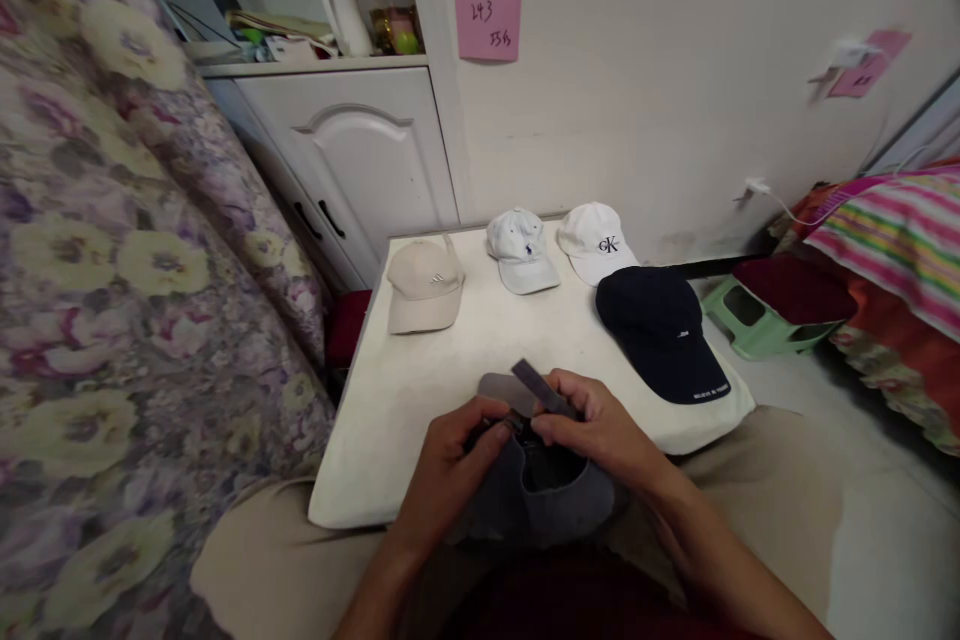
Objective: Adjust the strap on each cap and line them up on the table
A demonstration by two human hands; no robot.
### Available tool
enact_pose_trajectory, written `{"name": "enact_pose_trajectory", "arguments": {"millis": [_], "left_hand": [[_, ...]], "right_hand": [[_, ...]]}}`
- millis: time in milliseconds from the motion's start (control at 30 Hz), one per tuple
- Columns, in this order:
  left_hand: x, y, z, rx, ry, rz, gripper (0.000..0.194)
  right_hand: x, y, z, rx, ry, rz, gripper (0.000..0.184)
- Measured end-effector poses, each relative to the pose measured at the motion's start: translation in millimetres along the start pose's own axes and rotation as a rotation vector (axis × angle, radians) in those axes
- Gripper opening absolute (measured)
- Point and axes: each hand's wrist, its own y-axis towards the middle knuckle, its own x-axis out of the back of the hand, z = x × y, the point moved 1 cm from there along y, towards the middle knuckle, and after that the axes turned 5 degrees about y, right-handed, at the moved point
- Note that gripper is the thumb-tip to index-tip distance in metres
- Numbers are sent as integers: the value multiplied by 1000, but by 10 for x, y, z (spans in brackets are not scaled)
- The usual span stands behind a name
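A dark grey baseball cap [566, 510] is between my hands at the table's near edge, its back opening facing up toward me. My left hand [457, 455] pinches the cap at the buckle side of its back strap. My right hand [592, 425] is closed on the grey strap [536, 385], whose loose end sticks up past the fingers. The buckle itself is small and mostly covered by my fingertips. Part of the cap's brim [499, 386] shows beyond my hands, over the white table [420, 390].
On the table sit a beige cap [426, 285], a pale grey cap [521, 250], a white cap [596, 242] and a navy cap [660, 330]. A flowered curtain [150, 320] hangs at left. A green stool [750, 315] and a striped bedspread [907, 230] are at right.
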Motion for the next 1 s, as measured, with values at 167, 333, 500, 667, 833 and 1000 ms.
{"name": "enact_pose_trajectory", "arguments": {"millis": [167, 333, 500, 667, 833, 1000], "left_hand": [[-33, 17, 15, 5, -39, 6, 17], [-34, 16, 67, 30, -91, 40, 18], [-18, -1, 65, 21, -95, 60, 18], [-14, -9, 89, 112, -195, 35, 18], [9, -7, 194, 197, -401, 22, 18], [15, 4, 258, 235, -503, 22, 19]], "right_hand": [[-95, 52, 0, 7, -9, -17, 23], [-107, 64, -4, -2, 18, -14, 24], [-124, 66, -28, -3, 5, -18, 24], [-107, 59, -37, 22, 15, -1, 23], [29, 50, 22, 58, -38, -46, 27], [127, 22, 246, 72, -164, -4, 23]]}}
